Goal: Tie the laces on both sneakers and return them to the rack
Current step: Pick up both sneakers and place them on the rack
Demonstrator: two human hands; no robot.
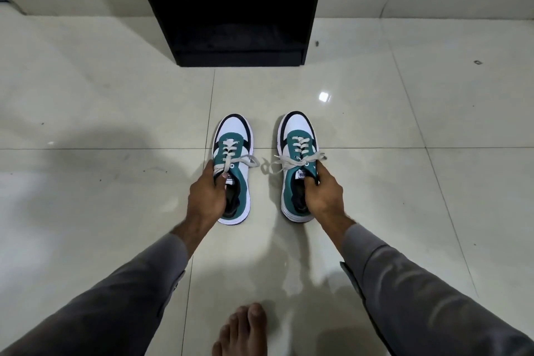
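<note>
Two green, white and black sneakers stand side by side on the tiled floor, toes pointing away from me. My left hand (205, 193) grips the left sneaker (234, 136) at its tongue and collar. My right hand (323, 195) grips the right sneaker (297, 130) the same way. Both have grey-white laces; bows and loose ends splay out between the two shoes. The black shoe rack (231, 9) stands on the floor straight ahead, beyond the sneakers, its shelves dark.
My bare foot (241, 329) rests on the glossy cream tile floor (101, 95) at the bottom centre. A wall with a dark stripe runs behind the rack. Small dark specks lie on the floor right of the rack.
</note>
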